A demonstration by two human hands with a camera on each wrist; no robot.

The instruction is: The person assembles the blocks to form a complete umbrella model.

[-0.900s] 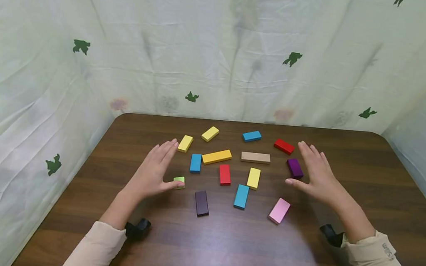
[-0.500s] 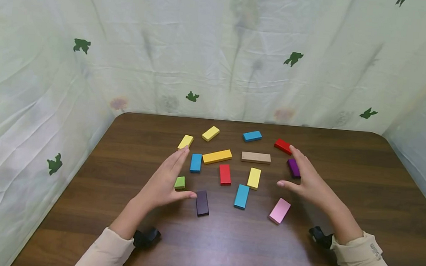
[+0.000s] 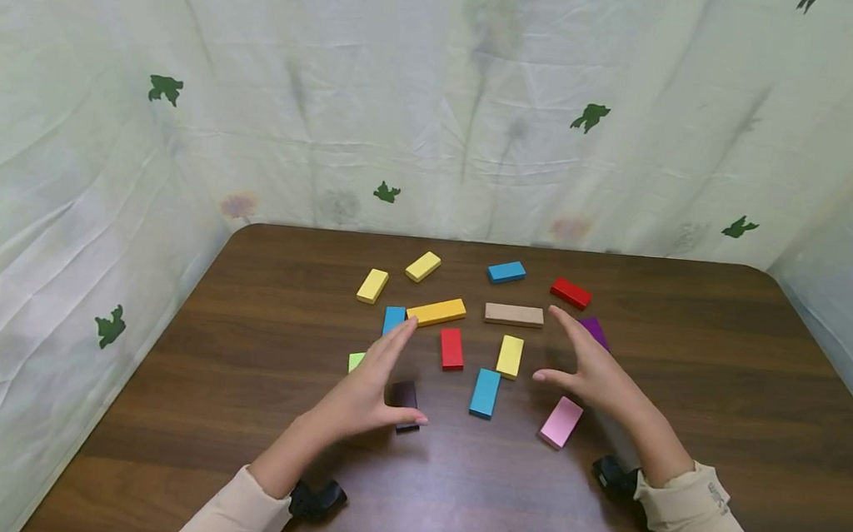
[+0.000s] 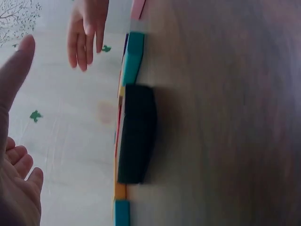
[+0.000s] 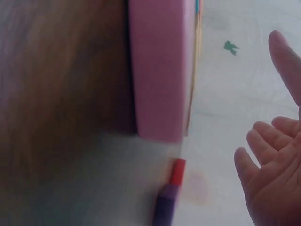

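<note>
In the head view my left hand (image 3: 364, 395) hovers over the near left of the scattered blocks, its fingers extended and thumb apart, holding nothing. It partly covers a dark block (image 3: 405, 395), a green block (image 3: 355, 361) and a blue block (image 3: 394, 319). My right hand (image 3: 598, 376) hangs at the right side, likewise spread and holding nothing. A purple block (image 3: 595, 331) shows partly behind it, and a pink block (image 3: 560, 423) lies just below. Between the hands lie a red block (image 3: 452, 350), a yellow block (image 3: 509, 357) and a blue block (image 3: 485, 393).
Farther back on the brown table (image 3: 306, 265) lie an orange block (image 3: 436, 311), a tan block (image 3: 514, 315), two yellow blocks (image 3: 372, 286), a blue block (image 3: 506, 272) and a red block (image 3: 571, 292). A pale patterned cloth (image 3: 438, 117) hangs behind the table.
Both hands have moved inward, closer to each other. My left hand has also come nearer and now covers part of the dark block. The blocks have stayed in place.
</note>
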